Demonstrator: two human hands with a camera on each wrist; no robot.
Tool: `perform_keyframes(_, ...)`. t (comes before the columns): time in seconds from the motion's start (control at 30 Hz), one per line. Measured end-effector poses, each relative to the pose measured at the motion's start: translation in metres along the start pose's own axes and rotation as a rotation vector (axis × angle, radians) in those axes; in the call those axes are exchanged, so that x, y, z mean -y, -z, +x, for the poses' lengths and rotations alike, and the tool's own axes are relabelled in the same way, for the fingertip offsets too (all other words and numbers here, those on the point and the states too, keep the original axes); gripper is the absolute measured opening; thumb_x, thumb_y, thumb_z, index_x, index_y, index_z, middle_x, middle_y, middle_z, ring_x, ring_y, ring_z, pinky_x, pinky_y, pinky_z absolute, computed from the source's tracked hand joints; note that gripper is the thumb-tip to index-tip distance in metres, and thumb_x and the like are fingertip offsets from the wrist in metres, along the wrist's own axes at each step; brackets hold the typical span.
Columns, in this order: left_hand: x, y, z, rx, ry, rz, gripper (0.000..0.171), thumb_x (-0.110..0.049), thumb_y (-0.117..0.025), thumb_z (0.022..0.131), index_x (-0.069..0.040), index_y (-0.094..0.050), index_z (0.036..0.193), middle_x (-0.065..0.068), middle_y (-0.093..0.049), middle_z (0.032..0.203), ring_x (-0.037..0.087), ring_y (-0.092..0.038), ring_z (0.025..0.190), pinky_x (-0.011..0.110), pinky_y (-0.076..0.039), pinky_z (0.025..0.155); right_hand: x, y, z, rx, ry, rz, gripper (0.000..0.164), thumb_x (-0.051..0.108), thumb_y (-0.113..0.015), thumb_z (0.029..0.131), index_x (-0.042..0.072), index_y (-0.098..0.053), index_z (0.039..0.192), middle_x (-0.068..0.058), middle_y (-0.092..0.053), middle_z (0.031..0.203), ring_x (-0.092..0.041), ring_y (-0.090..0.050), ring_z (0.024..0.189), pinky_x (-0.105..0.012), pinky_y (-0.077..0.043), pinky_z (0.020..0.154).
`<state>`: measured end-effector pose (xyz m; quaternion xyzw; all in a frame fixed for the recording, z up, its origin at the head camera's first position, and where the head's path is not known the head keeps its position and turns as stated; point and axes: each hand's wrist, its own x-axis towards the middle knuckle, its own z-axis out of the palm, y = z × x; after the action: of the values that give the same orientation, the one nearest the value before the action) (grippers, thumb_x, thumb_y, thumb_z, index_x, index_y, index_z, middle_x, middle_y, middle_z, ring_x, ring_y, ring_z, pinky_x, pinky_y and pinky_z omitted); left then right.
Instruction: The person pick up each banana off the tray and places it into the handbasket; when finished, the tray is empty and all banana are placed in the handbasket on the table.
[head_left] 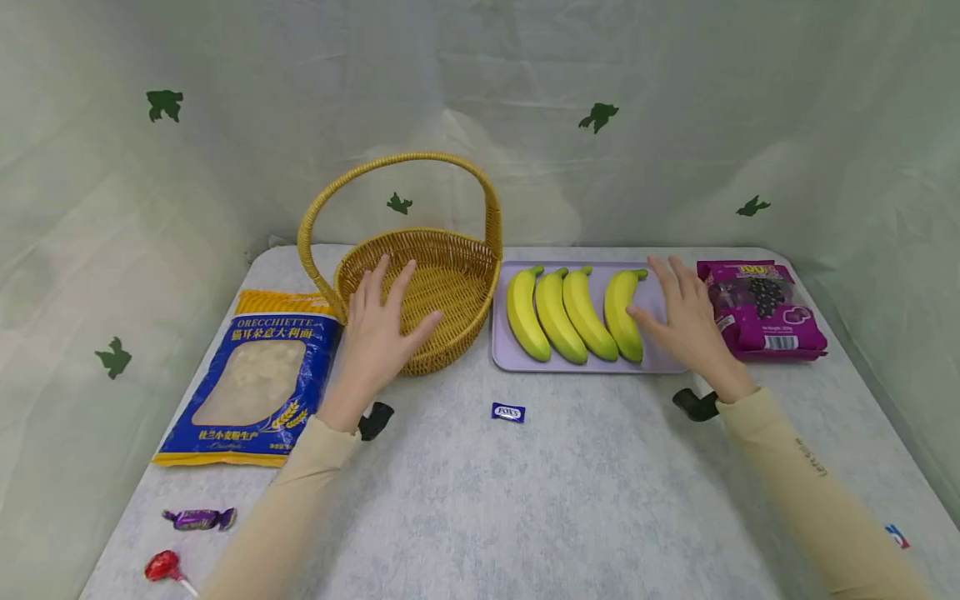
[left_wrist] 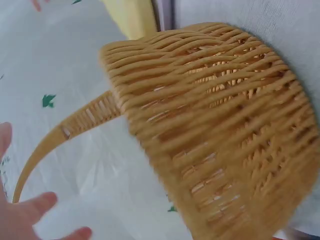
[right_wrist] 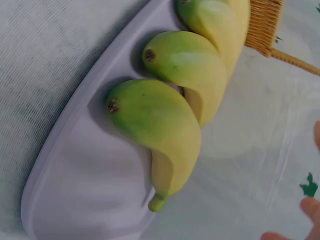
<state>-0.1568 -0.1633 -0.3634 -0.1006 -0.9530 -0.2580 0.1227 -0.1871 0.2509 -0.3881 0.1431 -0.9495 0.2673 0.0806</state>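
Note:
My left hand (head_left: 382,333), fingers spread, hovers over the near left side of a wicker basket (head_left: 438,362) with a tall arched handle. Nothing is in its grasp, and the basket's woven side (left_wrist: 200,120) fills the left wrist view. My right hand (head_left: 686,321) is held above the right end of a lilac tray (head_left: 525,367), fingers apart and holding nothing. Several yellow bananas with green tips lie side by side on that tray; the rightmost banana (head_left: 624,317) is nearest my right hand and appears large as a banana (right_wrist: 160,125) in the right wrist view.
A blue pasta bag (head_left: 251,375) lies left of the basket. Right of the tray sits a purple snack bag (head_left: 765,312). A small blue-wrapped candy (head_left: 508,412) is front centre; a purple candy (head_left: 198,519) and a red lollipop (head_left: 162,566) lie front left.

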Motion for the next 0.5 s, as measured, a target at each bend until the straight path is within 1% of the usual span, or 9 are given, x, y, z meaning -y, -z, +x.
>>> perform_keyframes(0.07, 0.004, 0.008, -0.008, -0.034, -0.045, -0.119, 0.072, -0.048, -0.056, 0.093, -0.024, -0.026, 0.153, 0.008, -0.009, 0.158, 0.036, -0.012, 0.142, 0.066, -0.023, 0.104, -0.002, 0.002, 0.004, 0.004, 0.027, 0.099, 0.078, 0.034, -0.060, 0.094, 0.011, -0.016, 0.154, -0.027, -0.010, 0.154, -0.049, -0.007, 0.138, -0.071, -0.003, 0.104)
perform_keyframes(0.13, 0.010, 0.015, -0.014, -0.092, -0.097, -0.226, 0.067, -0.037, -0.061, 0.093, -0.020, -0.032, 0.151, 0.008, -0.016, 0.156, 0.034, -0.020, 0.139, 0.064, -0.030, 0.101, -0.003, 0.003, 0.008, 0.018, 0.023, 0.188, 0.078, 0.028, -0.062, 0.094, 0.011, -0.016, 0.154, -0.025, -0.013, 0.154, -0.047, -0.013, 0.137, -0.070, -0.009, 0.105)
perform_keyframes(0.2, 0.017, 0.021, -0.020, -0.175, -0.146, -0.322, 0.062, -0.022, -0.065, 0.091, -0.015, -0.040, 0.147, 0.011, -0.025, 0.152, 0.031, -0.030, 0.135, 0.060, -0.034, 0.100, -0.005, 0.004, 0.011, 0.039, 0.005, 0.277, 0.078, 0.023, -0.063, 0.093, 0.011, -0.016, 0.154, -0.021, -0.015, 0.155, -0.047, -0.019, 0.136, -0.069, -0.018, 0.104)
perform_keyframes(0.27, 0.023, 0.027, -0.025, -0.272, -0.167, -0.392, 0.058, -0.008, -0.066, 0.088, -0.009, -0.046, 0.142, 0.013, -0.034, 0.147, 0.028, -0.036, 0.130, 0.053, -0.039, 0.100, -0.008, 0.006, 0.014, 0.073, -0.033, 0.370, 0.078, 0.021, -0.063, 0.094, 0.014, -0.015, 0.155, -0.016, -0.015, 0.156, -0.047, -0.025, 0.134, -0.066, -0.025, 0.103)
perform_keyframes(0.33, 0.027, 0.034, -0.029, -0.358, -0.166, -0.447, 0.056, 0.003, -0.065, 0.085, -0.003, -0.049, 0.138, 0.016, -0.038, 0.142, 0.027, -0.041, 0.124, 0.044, -0.044, 0.097, -0.011, 0.007, 0.016, 0.117, -0.072, 0.455, 0.077, 0.021, -0.061, 0.095, 0.018, -0.012, 0.155, -0.013, -0.012, 0.157, -0.048, -0.028, 0.132, -0.065, -0.027, 0.103)
perform_keyframes(0.37, 0.027, 0.038, -0.032, -0.387, -0.155, -0.474, 0.055, 0.006, -0.064, 0.085, -0.001, -0.048, 0.138, 0.015, -0.038, 0.141, 0.027, -0.042, 0.122, 0.039, -0.046, 0.096, -0.013, 0.007, 0.017, 0.139, -0.093, 0.490, 0.077, 0.021, -0.060, 0.095, 0.020, -0.011, 0.155, -0.012, -0.011, 0.157, -0.047, -0.028, 0.132, -0.065, -0.026, 0.103)
perform_keyframes(0.43, 0.026, 0.046, -0.035, -0.415, -0.111, -0.508, 0.056, 0.008, -0.062, 0.086, 0.000, -0.045, 0.138, 0.011, -0.037, 0.139, 0.027, -0.042, 0.120, 0.031, -0.046, 0.095, -0.016, 0.009, 0.018, 0.184, -0.138, 0.545, 0.077, 0.023, -0.057, 0.097, 0.025, -0.008, 0.155, -0.012, -0.008, 0.158, -0.047, -0.028, 0.132, -0.065, -0.026, 0.104)
perform_keyframes(0.5, 0.026, 0.053, -0.038, -0.410, -0.062, -0.536, 0.058, 0.007, -0.060, 0.088, -0.002, -0.040, 0.142, 0.008, -0.034, 0.140, 0.028, -0.041, 0.121, 0.030, -0.044, 0.097, -0.020, 0.009, 0.018, 0.225, -0.172, 0.577, 0.077, 0.026, -0.056, 0.097, 0.028, -0.006, 0.155, -0.013, -0.005, 0.158, -0.047, -0.027, 0.132, -0.065, -0.026, 0.103)
